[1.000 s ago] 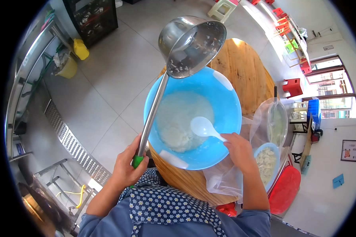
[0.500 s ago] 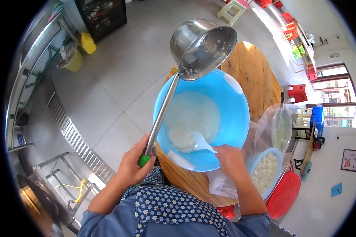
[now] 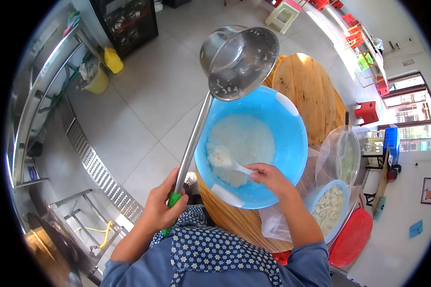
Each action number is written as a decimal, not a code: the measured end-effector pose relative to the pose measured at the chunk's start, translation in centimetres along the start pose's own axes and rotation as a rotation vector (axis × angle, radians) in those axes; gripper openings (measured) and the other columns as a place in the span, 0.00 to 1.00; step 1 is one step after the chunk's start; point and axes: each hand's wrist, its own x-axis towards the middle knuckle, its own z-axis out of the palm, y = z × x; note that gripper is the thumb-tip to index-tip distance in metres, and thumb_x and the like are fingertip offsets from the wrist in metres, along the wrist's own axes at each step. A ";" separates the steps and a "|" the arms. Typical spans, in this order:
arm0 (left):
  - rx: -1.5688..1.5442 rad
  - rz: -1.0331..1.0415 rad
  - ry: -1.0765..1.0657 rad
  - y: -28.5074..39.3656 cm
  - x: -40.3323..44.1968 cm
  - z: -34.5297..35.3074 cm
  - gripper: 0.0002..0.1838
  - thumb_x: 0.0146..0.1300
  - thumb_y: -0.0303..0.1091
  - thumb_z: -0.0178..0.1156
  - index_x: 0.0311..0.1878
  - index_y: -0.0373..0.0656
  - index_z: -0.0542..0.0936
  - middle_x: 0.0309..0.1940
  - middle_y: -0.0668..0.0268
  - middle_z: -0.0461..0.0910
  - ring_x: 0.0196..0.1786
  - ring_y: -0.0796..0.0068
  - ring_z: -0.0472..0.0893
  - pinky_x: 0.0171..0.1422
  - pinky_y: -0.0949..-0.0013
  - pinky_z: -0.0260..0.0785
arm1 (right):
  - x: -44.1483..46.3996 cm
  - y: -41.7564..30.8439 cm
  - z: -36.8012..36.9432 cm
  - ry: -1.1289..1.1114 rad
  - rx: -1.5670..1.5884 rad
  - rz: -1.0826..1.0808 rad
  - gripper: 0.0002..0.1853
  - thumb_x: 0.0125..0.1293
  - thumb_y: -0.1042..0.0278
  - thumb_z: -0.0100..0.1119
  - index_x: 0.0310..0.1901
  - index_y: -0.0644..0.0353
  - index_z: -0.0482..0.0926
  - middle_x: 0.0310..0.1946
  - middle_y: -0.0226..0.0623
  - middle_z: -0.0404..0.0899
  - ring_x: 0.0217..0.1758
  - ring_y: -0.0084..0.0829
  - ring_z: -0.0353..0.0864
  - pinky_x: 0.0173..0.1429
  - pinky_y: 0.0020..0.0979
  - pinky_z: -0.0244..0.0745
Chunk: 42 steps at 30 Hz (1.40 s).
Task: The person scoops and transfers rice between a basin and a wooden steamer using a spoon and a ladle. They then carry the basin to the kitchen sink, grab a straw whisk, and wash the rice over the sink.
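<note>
Two hands are closed: the right hand [image 3: 273,182] around a white spoon [image 3: 244,169] dipped into pale mixture [image 3: 246,138] within the blue basin [image 3: 292,148], the left hand [image 3: 161,205] around a steel ladle [image 3: 244,60]. Its raised, tilted bowl could shed clinging bits floorward if the wrist rolls.

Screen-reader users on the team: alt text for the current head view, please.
Right hand works a white plastic spoon in a pale, wet mixture inside a large blue basin. Left hand holds a long-handled steel ladle over the basin's far rim, whitish bits inside; the basin sits on a wooden table.
</note>
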 end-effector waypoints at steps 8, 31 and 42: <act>-0.138 -0.227 -0.047 2.7 -2.0 -2.1 0.38 0.61 0.26 0.61 0.75 0.34 0.60 0.31 0.68 0.78 0.29 0.81 0.76 0.37 0.75 0.69 | -4.9 -1.8 -2.2 0.141 0.111 -0.113 0.21 0.67 0.70 0.61 0.61 0.66 0.78 0.37 0.24 0.77 0.38 0.17 0.69 0.45 0.21 0.67; -0.419 -0.432 -0.251 5.6 -3.8 -1.5 0.39 0.63 0.24 0.61 0.77 0.37 0.57 0.34 0.69 0.77 0.29 0.83 0.74 0.33 0.77 0.68 | -11.9 -9.9 -1.9 1.074 -1.074 -0.632 0.17 0.65 0.77 0.54 0.55 0.59 0.81 0.35 0.41 0.81 0.38 0.43 0.81 0.43 0.41 0.74; -0.318 -0.310 -0.085 4.1 -4.3 -3.6 0.39 0.62 0.25 0.62 0.76 0.35 0.59 0.35 0.67 0.78 0.26 0.84 0.74 0.30 0.78 0.68 | -10.7 -4.8 -1.5 0.282 -1.271 -0.087 0.13 0.65 0.70 0.59 0.50 0.56 0.83 0.42 0.42 0.84 0.44 0.44 0.83 0.49 0.42 0.77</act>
